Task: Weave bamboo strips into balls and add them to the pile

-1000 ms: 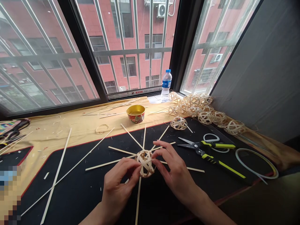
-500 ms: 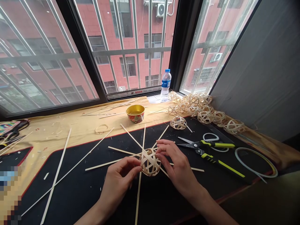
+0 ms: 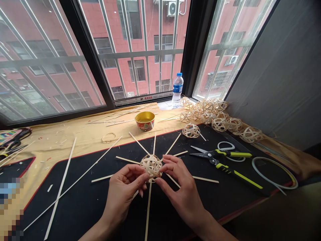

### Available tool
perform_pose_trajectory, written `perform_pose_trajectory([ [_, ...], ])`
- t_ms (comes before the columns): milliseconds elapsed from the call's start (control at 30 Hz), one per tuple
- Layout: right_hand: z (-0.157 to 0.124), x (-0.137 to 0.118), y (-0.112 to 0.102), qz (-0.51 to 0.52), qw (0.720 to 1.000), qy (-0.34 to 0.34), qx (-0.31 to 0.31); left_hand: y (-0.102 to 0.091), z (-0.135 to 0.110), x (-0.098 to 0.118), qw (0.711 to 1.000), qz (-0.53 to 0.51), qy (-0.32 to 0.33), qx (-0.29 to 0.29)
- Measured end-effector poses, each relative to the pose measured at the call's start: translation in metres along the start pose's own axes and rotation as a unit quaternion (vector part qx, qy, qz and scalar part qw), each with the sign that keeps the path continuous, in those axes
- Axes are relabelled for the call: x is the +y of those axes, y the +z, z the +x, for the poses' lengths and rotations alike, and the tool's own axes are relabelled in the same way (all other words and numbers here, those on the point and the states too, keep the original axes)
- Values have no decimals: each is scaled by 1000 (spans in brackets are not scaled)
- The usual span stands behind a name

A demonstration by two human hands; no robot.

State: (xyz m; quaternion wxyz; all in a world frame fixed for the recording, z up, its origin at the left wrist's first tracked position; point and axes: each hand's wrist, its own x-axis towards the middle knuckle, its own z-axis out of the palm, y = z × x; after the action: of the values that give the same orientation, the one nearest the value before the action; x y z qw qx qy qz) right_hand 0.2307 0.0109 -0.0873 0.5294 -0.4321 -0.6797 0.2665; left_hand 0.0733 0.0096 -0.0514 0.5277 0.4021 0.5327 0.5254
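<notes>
A small woven ball of pale bamboo strips (image 3: 151, 164) is held up over the middle of the black mat. My left hand (image 3: 126, 187) pinches its lower left side between thumb and fingers. On the ball's right side are the fingertips of my right hand (image 3: 179, 182), with the thumb near its lower edge. Beneath the ball, several flat bamboo strips (image 3: 148, 211) fan out like a star across the mat; their crossing point is hidden behind the ball and hands.
Yellow-and-black shears (image 3: 225, 162) lie right, beside a coiled pale strip (image 3: 255, 167). Several finished woven balls (image 3: 208, 112) are heaped back right, one ball (image 3: 191, 131) nearer. A gold-lined bowl (image 3: 144, 122) and water bottle (image 3: 177, 90) stand behind. Two long strips (image 3: 64, 180) cross at left.
Both hands have shifted slightly left with the woven ball, which is turned to show a different side. My right hand's fingers have moved along its right side. The strips on the mat stay put.
</notes>
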Motion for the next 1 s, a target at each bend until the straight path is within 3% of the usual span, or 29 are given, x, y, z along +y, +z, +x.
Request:
perform_pose_trajectory([
  [200, 2, -4, 3, -85, 989, -115, 33, 3, -9, 0, 997, 50, 54, -8],
  [467, 2, -4, 2, -178, 962, -203, 44, 0, -12, -10, 978, 137, 152, -26],
  [533, 2, -1, -1, -181, 962, -202, 41, -3, -10, -9, 961, 180, 208, -6],
  [633, 3, 2, -4, -164, 968, -186, 26, -7, -6, -7, 914, 251, 317, 32],
  [700, 4, 3, -6, -152, 972, -177, 12, -9, -4, -7, 888, 288, 359, 21],
  [833, 5, 1, -7, -144, 973, -179, 1, -9, -1, -8, 881, 310, 357, -15],
  [1000, 9, -2, -8, -157, 969, -189, -10, -9, -3, -5, 912, 285, 293, -22],
])
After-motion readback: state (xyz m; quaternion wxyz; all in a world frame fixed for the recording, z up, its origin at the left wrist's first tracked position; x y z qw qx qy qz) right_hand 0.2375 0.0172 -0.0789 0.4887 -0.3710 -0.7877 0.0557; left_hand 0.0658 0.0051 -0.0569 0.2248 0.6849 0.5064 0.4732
